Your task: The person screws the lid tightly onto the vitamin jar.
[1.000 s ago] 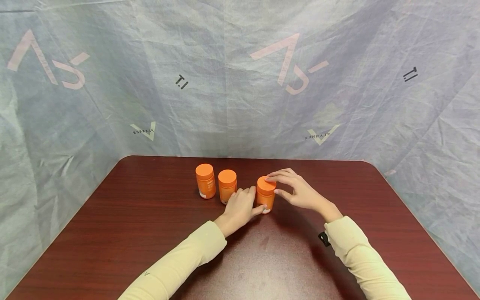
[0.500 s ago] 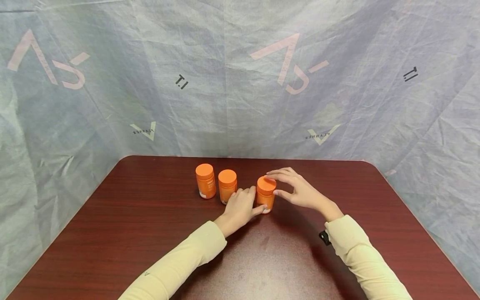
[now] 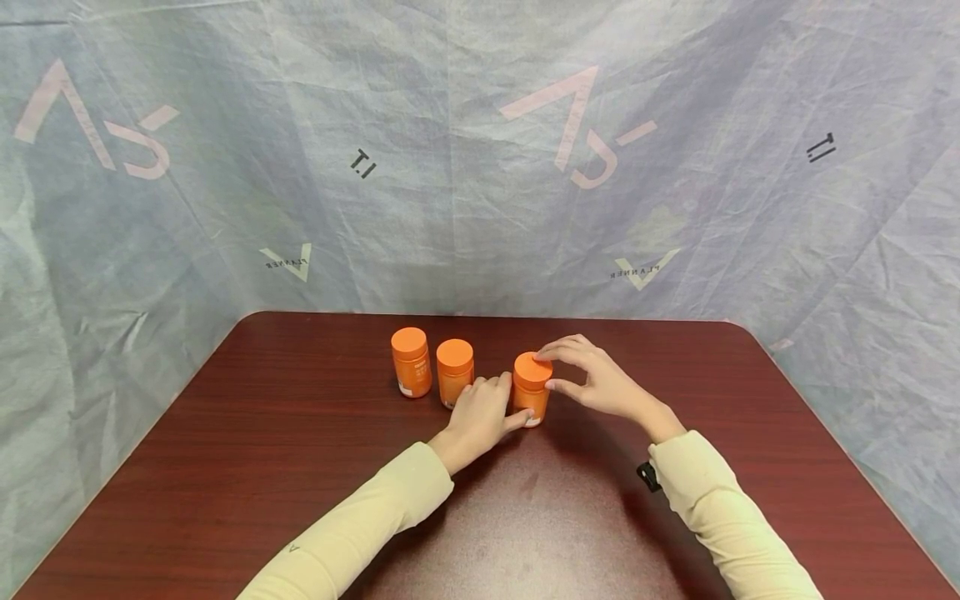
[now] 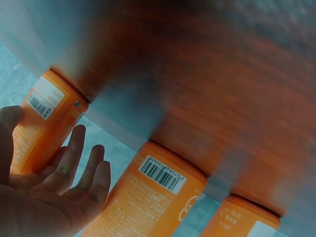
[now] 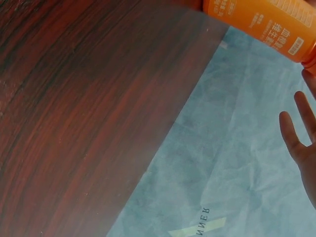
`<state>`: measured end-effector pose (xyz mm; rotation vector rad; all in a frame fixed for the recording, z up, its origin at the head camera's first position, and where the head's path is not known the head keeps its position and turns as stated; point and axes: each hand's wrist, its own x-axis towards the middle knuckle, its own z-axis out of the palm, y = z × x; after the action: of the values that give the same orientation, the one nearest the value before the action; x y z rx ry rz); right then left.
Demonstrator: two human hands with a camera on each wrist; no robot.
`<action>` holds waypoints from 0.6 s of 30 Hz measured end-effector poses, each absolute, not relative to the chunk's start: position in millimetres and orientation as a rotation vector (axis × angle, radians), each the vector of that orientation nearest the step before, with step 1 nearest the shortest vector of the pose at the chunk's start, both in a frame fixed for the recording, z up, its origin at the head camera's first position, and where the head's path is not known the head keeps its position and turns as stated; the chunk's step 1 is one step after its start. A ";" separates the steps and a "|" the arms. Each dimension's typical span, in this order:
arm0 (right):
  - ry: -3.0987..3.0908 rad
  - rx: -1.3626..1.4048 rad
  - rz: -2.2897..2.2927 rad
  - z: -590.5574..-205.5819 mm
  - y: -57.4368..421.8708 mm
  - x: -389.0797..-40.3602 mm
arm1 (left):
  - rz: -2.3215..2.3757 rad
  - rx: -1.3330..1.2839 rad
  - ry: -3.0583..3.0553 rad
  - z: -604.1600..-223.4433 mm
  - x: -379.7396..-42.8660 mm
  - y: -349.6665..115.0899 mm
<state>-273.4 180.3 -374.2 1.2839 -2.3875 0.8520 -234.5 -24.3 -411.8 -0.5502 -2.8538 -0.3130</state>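
Note:
Three orange jars with screw lids stand upright on the table. My left hand [image 3: 480, 412] holds the body of the rightmost jar [image 3: 531, 402], its thumb across the front and its fingers at the far side. That jar's printed label and barcode show in the left wrist view beside the left hand [image 4: 52, 197]. From the right, my right hand [image 3: 603, 385] pinches the jar's orange lid [image 3: 533, 372] between thumb and fingertips. In the right wrist view, the right hand [image 5: 308, 153] is cut off by the edge, with some fingers apart from the jar [image 5: 269, 24].
The middle jar [image 3: 454, 379] stands just left of my left hand, partly hidden by it. Farther left is another jar [image 3: 411, 371]. The dark red wooden table [image 3: 262, 433] ends at a grey printed cloth [image 3: 450, 208] behind.
The fingers of my right hand shift very slightly at the lid. My left hand and all the jars stay where they were.

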 end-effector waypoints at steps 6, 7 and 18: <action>-2.419 1.253 0.871 -373.7 180.1 -273.4 | -0.306 -0.555 -2.836 -411.8 -234.5 -24.5; -2.424 1.256 0.873 -373.8 180.2 -273.4 | -0.306 -0.557 -2.834 -412.0 -234.6 -24.7; -2.426 1.352 0.855 -372.6 180.4 -271.8 | -0.317 -0.551 -2.842 -412.3 -234.4 -24.8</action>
<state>-271.8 180.4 -372.6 1.3519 -2.4257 0.8545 -234.4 -24.8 -412.3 -0.5508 -2.8424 -0.3172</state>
